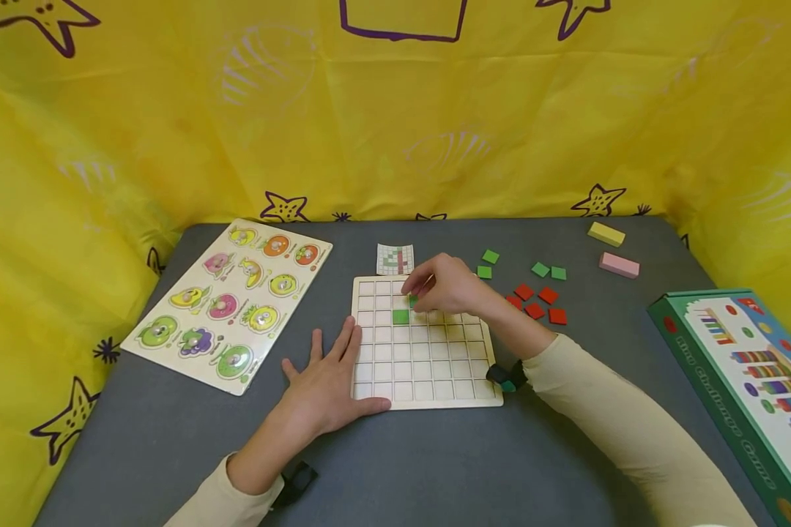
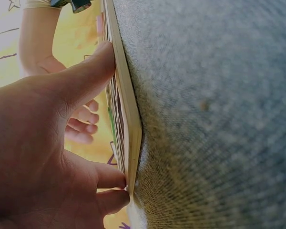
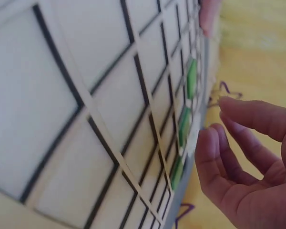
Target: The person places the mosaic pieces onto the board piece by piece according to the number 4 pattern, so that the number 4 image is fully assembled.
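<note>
Lying at the far left of the grey table [image 1: 171, 439] is a fruit puzzle board [image 1: 231, 301] with eleven fruit pieces showing. Next to it the left hand [image 1: 326, 384] is resting flat, fingers straight and spread, its thumb pressing against the left edge of the white grid board [image 1: 428, 366]. One green tile [image 1: 400, 316] is sitting in a cell in the board's third row. Just above and right of it, the right hand [image 1: 450, 285] is hovering over the upper rows with fingers loosely curled; a second green tile [image 1: 412, 299] is peeking out at its fingertips, though whether they are pinching it I cannot tell. A small pattern card [image 1: 395, 259] is lying just behind the board. Further right, four loose green tiles [image 1: 540, 269] and five red tiles [image 1: 548, 295] are waiting, then a yellow block [image 1: 606, 233], a pink block [image 1: 619, 264], and one game box [image 1: 751, 380].
</note>
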{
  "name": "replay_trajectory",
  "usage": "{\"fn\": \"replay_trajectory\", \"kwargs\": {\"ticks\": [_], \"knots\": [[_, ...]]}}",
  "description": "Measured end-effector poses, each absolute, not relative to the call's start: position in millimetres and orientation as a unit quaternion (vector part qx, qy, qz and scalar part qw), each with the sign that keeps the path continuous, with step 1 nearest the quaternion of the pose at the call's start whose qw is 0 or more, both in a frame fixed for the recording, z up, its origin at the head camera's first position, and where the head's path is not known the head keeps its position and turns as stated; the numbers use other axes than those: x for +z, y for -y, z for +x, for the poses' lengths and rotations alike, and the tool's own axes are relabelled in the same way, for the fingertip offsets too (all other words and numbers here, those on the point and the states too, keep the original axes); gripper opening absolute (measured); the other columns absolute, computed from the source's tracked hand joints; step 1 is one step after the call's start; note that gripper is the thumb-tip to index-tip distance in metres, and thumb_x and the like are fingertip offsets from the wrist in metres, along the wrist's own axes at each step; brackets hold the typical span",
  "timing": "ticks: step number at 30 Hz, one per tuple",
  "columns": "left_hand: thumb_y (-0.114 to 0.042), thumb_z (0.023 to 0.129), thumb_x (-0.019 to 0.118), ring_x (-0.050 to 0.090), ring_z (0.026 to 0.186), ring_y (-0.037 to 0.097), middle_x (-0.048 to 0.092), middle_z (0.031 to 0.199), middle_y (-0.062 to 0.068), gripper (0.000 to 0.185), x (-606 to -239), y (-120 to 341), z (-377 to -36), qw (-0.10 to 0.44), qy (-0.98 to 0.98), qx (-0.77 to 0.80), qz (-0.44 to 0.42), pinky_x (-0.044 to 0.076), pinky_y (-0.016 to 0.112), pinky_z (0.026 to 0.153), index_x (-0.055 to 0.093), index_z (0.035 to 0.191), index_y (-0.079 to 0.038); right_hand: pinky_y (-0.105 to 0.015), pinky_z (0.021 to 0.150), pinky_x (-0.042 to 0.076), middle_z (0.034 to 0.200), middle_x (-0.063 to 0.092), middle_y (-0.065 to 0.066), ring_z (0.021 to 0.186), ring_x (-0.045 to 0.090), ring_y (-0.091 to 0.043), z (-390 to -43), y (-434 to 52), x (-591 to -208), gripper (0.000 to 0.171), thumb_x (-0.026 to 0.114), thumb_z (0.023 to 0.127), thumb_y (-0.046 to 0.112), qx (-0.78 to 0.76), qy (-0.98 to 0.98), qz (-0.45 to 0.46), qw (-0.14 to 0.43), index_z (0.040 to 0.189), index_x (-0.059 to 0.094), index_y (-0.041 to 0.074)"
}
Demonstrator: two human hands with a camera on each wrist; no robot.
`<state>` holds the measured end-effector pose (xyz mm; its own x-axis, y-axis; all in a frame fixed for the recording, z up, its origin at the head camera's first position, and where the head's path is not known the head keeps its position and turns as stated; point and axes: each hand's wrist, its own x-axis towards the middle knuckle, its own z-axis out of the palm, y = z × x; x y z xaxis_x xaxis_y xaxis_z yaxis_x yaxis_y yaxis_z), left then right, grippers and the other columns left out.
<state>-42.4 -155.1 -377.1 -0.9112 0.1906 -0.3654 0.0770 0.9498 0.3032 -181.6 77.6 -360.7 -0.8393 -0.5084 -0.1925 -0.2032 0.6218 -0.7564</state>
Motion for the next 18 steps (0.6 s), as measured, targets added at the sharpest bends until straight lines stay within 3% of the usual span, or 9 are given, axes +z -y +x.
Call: {"fn": "replay_trajectory", "kwargs": {"ticks": [8, 18], "knots": [[-0.074, 0.078, 0.077, 0.006, 0.157, 0.055, 0.005, 0.177, 0.001, 0.123, -380.6, 158.0, -42.1, 0.197, -0.968, 0.142, 0.063, 0.012, 0.095, 0.099, 0.019, 0.168, -0.013, -0.036, 0.082, 0.058, 0.114, 0.076, -0.017, 0.099, 0.07, -0.027, -187.6, -97.6, -354.6, 0.029, 0.079, 0.086, 0.005, -0.431, -0.864, -0.185, 0.179, 0.115, 0.079, 0.005], [-0.076, 0.077, 0.077, 0.005, 0.157, 0.055, 0.004, 0.177, -0.001, 0.124, -381.4, 155.9, -44.4, 0.2, -0.966, 0.149, 0.064, 0.01, 0.095, 0.099, 0.018, 0.168, -0.015, -0.049, 0.096, 0.053, 0.128, 0.07, -0.021, 0.107, 0.067, -0.03, -195.2, -130.4, -346.9, 0.034, 0.08, 0.09, 0.005, -0.481, -0.852, -0.111, 0.173, 0.124, 0.075, 0.004]]}}
